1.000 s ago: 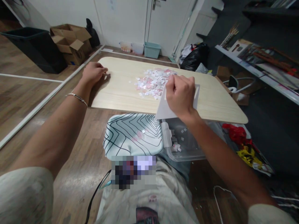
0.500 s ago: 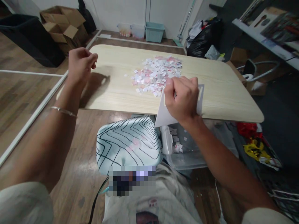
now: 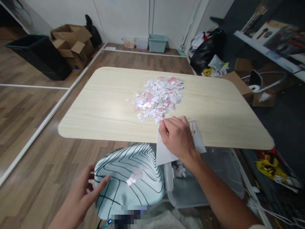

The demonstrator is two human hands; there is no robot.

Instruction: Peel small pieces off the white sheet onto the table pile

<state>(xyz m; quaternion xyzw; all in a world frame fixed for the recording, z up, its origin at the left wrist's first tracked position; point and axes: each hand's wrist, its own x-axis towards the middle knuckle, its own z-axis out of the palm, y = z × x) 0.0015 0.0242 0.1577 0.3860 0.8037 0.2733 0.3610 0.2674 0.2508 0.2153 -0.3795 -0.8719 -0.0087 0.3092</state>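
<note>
My right hand (image 3: 177,140) is closed on a white sheet of card (image 3: 164,152) held at the near edge of the light wooden table (image 3: 100,105). Just beyond the hand lies a pile of small white and pink paper scraps (image 3: 159,97). Below the table edge stands a clear plastic bin (image 3: 197,187) with several scraps in it. My left hand (image 3: 82,198) is open, fingers spread, touching the left side of a pale green cushion with black lines (image 3: 131,173). A few scraps lie on that cushion.
Cardboard boxes (image 3: 71,43) and a black bin (image 3: 38,54) stand at the back left. A teal tub (image 3: 157,43) sits by the far wall, black bags (image 3: 207,47) to its right. Shelving (image 3: 271,44) and clutter line the right side. Wooden floor surrounds the table.
My left hand has come off the table's far left corner and dropped down to the cushion, opening. The view has tilted down; my right hand keeps the card at the table edge.
</note>
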